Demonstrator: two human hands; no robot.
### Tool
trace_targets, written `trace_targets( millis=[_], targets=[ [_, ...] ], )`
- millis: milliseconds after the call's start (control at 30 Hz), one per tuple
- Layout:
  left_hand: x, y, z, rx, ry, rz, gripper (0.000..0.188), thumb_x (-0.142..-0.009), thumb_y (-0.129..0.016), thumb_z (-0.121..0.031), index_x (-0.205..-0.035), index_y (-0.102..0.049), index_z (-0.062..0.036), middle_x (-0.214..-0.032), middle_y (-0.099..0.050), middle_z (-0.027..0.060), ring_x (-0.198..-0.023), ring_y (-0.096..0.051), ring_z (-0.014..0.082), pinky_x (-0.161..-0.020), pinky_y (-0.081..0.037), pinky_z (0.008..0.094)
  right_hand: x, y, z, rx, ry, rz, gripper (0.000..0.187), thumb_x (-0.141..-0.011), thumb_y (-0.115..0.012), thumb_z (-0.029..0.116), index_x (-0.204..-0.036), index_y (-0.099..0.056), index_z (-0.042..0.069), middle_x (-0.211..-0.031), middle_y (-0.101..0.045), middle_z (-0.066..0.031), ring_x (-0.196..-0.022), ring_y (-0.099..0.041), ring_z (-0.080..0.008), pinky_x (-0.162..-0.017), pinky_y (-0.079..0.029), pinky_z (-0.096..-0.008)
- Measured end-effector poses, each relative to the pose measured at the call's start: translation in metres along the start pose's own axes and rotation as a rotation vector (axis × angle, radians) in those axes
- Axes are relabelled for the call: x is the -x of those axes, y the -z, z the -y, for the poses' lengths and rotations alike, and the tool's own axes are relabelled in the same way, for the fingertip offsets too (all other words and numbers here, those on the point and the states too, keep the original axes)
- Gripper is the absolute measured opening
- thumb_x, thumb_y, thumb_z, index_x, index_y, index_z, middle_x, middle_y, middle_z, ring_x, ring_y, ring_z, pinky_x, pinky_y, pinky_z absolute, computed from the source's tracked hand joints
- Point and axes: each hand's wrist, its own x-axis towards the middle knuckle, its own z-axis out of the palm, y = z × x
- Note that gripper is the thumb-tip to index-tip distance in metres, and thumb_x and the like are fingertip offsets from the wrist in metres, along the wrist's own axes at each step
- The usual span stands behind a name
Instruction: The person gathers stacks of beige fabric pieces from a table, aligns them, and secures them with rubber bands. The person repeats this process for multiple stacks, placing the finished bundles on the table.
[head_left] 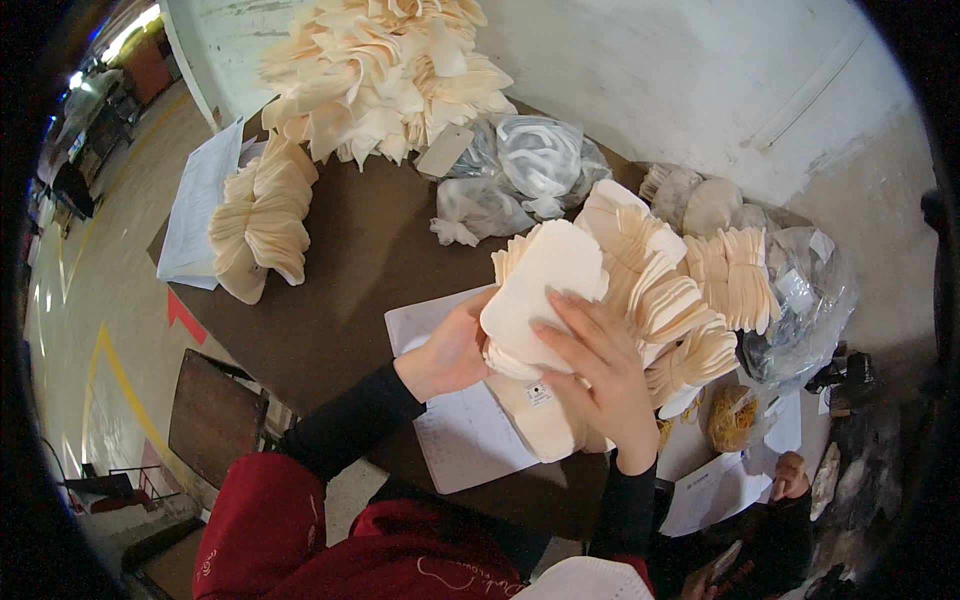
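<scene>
My left hand (452,345) grips a stack of cream-coloured, soft flat pieces with rounded outlines (540,280) by its lower left edge, thumb along the side. My right hand (600,370) lies over the stack's lower right part. Its fingers are spread and stretched out on the top piece, and its thumb is hidden. Beneath the stack lies another cream piece or pile (545,425) bearing a small white label (539,394). Just beyond and right of my hands are several tied bundles of similar pieces (670,300).
A large heap of cream pieces (390,80) stands at the back of the brown table (330,310). Clear plastic bags (540,160) sit beside it. A bundle (265,220) rests on papers at the left. Rubber bands (732,418) and another person's hand (790,475) are at right.
</scene>
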Motion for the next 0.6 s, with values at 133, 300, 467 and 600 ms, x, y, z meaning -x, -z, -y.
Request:
trace_targets(
  millis=[133, 300, 467, 600],
  targets=[
    [0.0, -0.002, 0.0, -0.019, -0.032, -0.086, 0.045, -0.104, -0.037, -0.03, -0.14, -0.045, -0.0048, -0.135, -0.056, 0.01, -0.123, -0.055, 0.0222, -0.106, -0.043, 0.0404, 0.002, -0.007, -0.001, 0.026, -0.021, 0.048, 0.035, -0.082, -0.069, 0.012, -0.116, -0.069, 0.007, -0.135, -0.059, -0.0137, -0.126, -0.054, -0.0345, -0.107, -0.039, -0.0459],
    [0.001, -0.009, -0.001, -0.085, -0.009, -0.097, 0.046, -0.103, -0.04, -0.031, -0.14, -0.045, -0.0044, -0.136, -0.055, 0.0104, -0.123, -0.056, 0.022, -0.105, -0.044, 0.0407, 0.018, -0.008, -0.016, -0.319, -0.286, -0.018, 0.035, -0.084, -0.068, 0.015, -0.118, -0.067, 0.006, -0.136, -0.058, -0.0132, -0.128, -0.052, -0.0311, -0.107, -0.038, -0.0456],
    [0.002, -0.02, -0.004, -0.031, 0.049, -0.132, 0.046, -0.102, -0.042, -0.031, -0.14, -0.045, -0.0045, -0.138, -0.055, 0.0103, -0.123, -0.056, 0.022, -0.104, -0.044, 0.0402, 0.021, 0.0, -0.011, -0.336, -0.389, -0.124, 0.033, -0.083, -0.07, 0.013, -0.114, -0.068, 0.004, -0.129, -0.062, -0.014, -0.123, -0.057, -0.031, -0.103, -0.043, -0.0427],
    [-0.003, 0.004, 0.001, 0.036, 0.023, -0.007, 0.049, -0.101, -0.049, -0.033, -0.14, -0.043, -0.0041, -0.135, -0.055, 0.0096, -0.124, -0.055, 0.0211, -0.105, -0.044, 0.04, 0.007, 0.001, -0.013, 0.041, 0.024, -0.046, 0.036, -0.08, -0.071, 0.009, -0.115, -0.066, 0.002, -0.122, -0.066, -0.0171, -0.114, -0.063, -0.0327, -0.1, -0.046, -0.0393]
  ],
)
